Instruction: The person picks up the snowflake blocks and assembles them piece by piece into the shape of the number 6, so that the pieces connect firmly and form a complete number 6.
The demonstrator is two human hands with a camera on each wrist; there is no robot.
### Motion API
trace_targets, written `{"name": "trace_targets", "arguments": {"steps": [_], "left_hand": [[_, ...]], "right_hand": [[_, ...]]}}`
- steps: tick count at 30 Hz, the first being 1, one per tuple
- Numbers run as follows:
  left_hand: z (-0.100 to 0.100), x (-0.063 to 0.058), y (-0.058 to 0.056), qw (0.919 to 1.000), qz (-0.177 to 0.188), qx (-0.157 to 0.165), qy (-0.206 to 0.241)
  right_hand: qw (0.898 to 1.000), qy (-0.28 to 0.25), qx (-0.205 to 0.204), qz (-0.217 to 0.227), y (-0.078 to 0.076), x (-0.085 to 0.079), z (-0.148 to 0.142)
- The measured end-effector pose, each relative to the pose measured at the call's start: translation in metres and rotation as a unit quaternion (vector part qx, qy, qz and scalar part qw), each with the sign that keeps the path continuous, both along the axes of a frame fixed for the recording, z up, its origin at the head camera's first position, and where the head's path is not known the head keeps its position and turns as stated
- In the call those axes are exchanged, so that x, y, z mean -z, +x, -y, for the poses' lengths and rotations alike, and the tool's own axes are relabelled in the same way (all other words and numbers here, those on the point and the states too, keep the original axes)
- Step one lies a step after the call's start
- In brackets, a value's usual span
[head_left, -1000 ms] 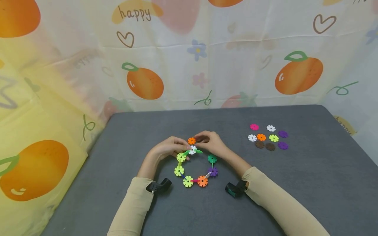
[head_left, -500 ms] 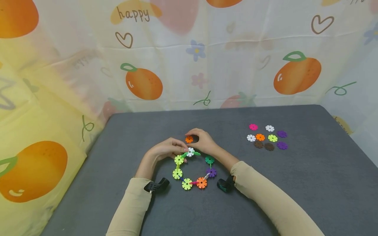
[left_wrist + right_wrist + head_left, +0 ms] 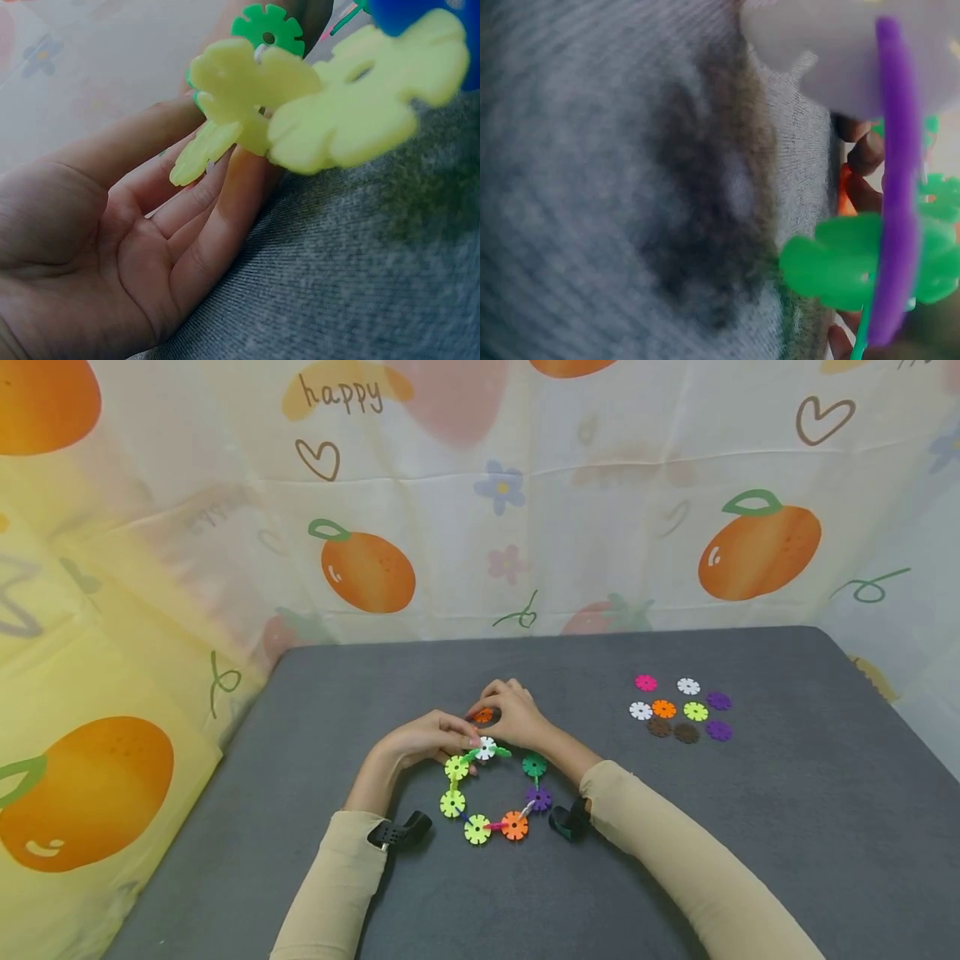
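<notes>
Notched plastic discs, joined edge to edge, form a curved chain with a gap at its upper right. My left hand (image 3: 429, 737) pinches the chain's upper end, at the white disc (image 3: 486, 748) and the green disc (image 3: 504, 752) beside it. Just above, my right hand (image 3: 512, 714) holds a loose orange disc (image 3: 482, 716) between thumb and fingers, partly covering it. Yellow-green discs (image 3: 360, 97) hang in front of the palm in the left wrist view. Across the gap, the other end carries a green disc (image 3: 534, 766) and a purple disc (image 3: 539, 798), lying below the right wrist.
Loose discs in several colours, among them a pink disc (image 3: 646, 682) and a brown disc (image 3: 686, 733), lie flat at the right of the grey table (image 3: 750, 827). A fruit-print cloth (image 3: 585, 527) hangs behind the table's far edge.
My right hand has moved left and its fingers now reach around the orange disc, which they met at its right edge before. The chain's upper end has shifted slightly toward me.
</notes>
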State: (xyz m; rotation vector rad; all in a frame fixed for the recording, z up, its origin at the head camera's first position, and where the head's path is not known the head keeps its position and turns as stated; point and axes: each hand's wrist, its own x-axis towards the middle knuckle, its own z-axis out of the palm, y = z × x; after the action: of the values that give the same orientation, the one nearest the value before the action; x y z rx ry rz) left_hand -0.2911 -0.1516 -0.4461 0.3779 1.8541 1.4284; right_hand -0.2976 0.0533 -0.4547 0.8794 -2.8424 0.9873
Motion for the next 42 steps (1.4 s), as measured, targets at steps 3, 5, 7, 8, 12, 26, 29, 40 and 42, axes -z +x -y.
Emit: {"name": "trace_targets", "arguments": {"steps": [3, 5, 7, 8, 12, 26, 29, 40, 42], "left_hand": [[0.0, -0.001, 0.001, 1.0, 0.002, 0.0, -0.001], [-0.001, -0.002, 0.001, 1.0, 0.006, -0.001, 0.0], [-0.001, -0.002, 0.001, 0.9999, 0.011, -0.003, 0.003], [-0.002, -0.002, 0.002, 0.9999, 0.011, -0.005, 0.003], [-0.002, -0.002, 0.002, 0.9999, 0.01, -0.007, 0.003], [-0.001, 0.002, 0.001, 1.0, 0.001, -0.009, -0.002], [-0.003, 0.002, 0.001, 0.9999, -0.003, -0.015, 0.001], [-0.019, 0.001, 0.004, 0.9957, -0.052, -0.076, -0.012], [-0.024, 0.003, 0.005, 0.9941, -0.057, -0.092, -0.011]], "right_hand": [[1.0, -0.006, -0.01, 0.013, 0.0, 0.0, -0.001], [0.999, -0.017, -0.012, 0.025, -0.001, 0.001, -0.002], [0.999, -0.03, -0.008, 0.042, -0.002, 0.002, -0.005], [0.998, -0.039, -0.007, 0.051, -0.002, 0.003, -0.007], [0.995, -0.061, 0.006, 0.074, -0.003, 0.004, -0.015], [0.996, -0.039, 0.042, 0.064, -0.001, 0.001, -0.018], [0.997, -0.034, 0.054, 0.052, 0.0, 0.003, -0.027], [0.993, -0.053, 0.103, 0.033, 0.017, 0.004, -0.069], [0.992, -0.06, 0.107, 0.03, 0.021, 0.005, -0.076]]}}
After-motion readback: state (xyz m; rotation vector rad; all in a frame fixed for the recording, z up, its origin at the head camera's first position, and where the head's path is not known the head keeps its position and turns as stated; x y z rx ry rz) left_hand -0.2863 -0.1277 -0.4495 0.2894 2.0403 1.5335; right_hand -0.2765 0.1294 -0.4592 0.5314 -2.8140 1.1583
